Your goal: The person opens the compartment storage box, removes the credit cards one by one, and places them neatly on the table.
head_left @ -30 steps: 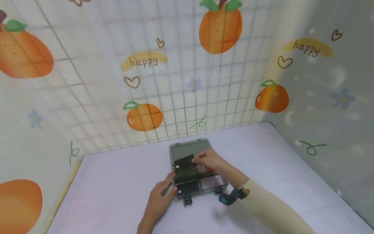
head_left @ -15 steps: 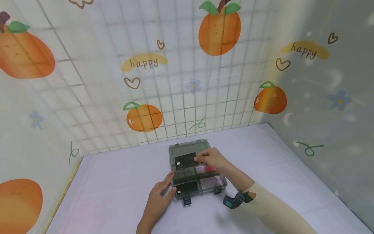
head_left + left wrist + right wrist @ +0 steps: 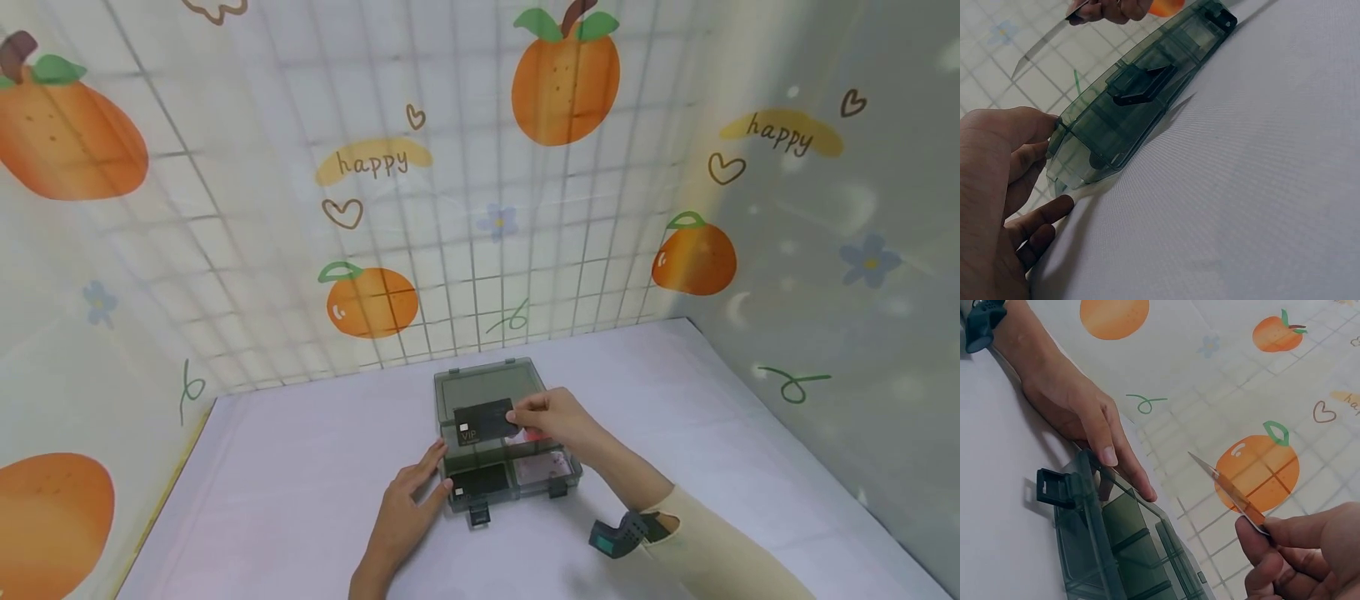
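Note:
In the head view, the right hand [image 3: 561, 419] pinches a black VIP card [image 3: 480, 423] by its right end. The card is raised over the rear left part of a translucent dark-green divided box [image 3: 491, 383], whose lid lies back. At the box's left side, the left hand [image 3: 405, 504] rests with thumb and fingers extended, touching the front left corner and side wall. Another black card [image 3: 486, 480] lies in the front left compartment. A pale pink patterned card [image 3: 542, 467] sits front right. Behind it, a red and white item [image 3: 534, 435] is partly hidden by the right hand.
The box stands on a white-covered table [image 3: 300, 467]. Two dark latches hang at its front, including the left latch [image 3: 480, 515]. A grid-and-orange printed curtain [image 3: 450, 208] encloses the back and sides. A dark wrist device [image 3: 618, 533] is on the right arm.
The right hand has moved the black card slightly to the right and toward the person, and the card now lies more level. The left hand stays at the box's side.

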Motion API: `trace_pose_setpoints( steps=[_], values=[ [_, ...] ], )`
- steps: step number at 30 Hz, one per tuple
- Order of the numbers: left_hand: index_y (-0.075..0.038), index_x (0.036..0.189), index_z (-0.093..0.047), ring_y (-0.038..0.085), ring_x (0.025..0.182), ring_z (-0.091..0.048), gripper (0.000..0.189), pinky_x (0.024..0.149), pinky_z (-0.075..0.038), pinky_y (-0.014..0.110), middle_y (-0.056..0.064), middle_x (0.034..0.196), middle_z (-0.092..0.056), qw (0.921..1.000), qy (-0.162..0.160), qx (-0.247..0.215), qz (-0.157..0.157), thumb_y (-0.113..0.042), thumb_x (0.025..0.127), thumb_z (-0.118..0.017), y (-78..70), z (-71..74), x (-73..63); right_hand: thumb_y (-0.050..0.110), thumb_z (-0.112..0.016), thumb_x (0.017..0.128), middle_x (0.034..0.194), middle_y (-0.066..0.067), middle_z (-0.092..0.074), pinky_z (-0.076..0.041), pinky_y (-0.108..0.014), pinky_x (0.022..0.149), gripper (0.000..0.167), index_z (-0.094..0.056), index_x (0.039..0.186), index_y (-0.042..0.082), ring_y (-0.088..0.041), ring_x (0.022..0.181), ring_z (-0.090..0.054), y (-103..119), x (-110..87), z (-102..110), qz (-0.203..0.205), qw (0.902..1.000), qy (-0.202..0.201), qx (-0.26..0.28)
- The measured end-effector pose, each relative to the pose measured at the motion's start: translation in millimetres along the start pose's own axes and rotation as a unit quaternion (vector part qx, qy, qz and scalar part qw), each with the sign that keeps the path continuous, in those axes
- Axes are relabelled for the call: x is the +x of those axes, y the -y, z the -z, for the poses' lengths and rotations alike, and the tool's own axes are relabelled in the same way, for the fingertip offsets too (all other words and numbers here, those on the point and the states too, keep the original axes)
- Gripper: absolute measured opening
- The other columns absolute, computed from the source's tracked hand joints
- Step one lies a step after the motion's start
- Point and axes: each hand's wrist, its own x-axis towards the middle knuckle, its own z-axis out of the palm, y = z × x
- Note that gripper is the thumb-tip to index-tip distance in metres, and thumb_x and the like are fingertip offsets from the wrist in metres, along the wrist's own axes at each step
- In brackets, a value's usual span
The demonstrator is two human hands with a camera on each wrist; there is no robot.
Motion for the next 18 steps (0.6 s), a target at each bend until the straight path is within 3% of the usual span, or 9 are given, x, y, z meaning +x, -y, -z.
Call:
trace_pose_setpoints(
  steps=[8,15,18],
  values=[
    [-0.027,0.145,-0.055,0.019,0.125,-0.053,0.053,0.105,-0.039,0.056,-0.013,0.151,-0.046,1.0,-0.003,-0.002,0.002,-0.03,0.095,-0.07,-0.2,-0.1,0.0,0.021,-0.075,0.091,0.102,-0.005,-0.071,-0.057,-0.045,0.082,0.018,-0.077,0.097,0.005,-0.031,0.086,-0.066,-3.5,-10.7,-0.8,0.001,0.9999,0.003,0.01],
    [-0.029,0.145,-0.054,0.018,0.126,-0.052,0.052,0.107,-0.038,0.056,-0.013,0.152,-0.046,0.9999,0.005,-0.005,0.014,-0.032,0.095,-0.07,0.9,-0.6,0.2,0.029,-0.077,0.09,0.079,-0.003,-0.065,-0.048,-0.038,0.065,0.022,-0.077,0.097,0.008,-0.02,0.071,-0.054,-3.2,-27.3,-1.5,-0.002,0.9999,0.006,-0.009],
    [-0.03,0.146,-0.054,0.018,0.126,-0.052,0.052,0.107,-0.037,0.057,-0.014,0.152,-0.045,0.9998,0.008,-0.005,0.019,-0.032,0.095,-0.069,0.3,-0.3,0.4,0.031,-0.078,0.089,0.088,-0.002,-0.069,-0.047,-0.037,0.063,0.023,-0.078,0.097,0.01,-0.018,0.072,-0.055,-3.7,-33.8,-2.5,-0.005,0.9999,0.005,-0.014]
  ],
)
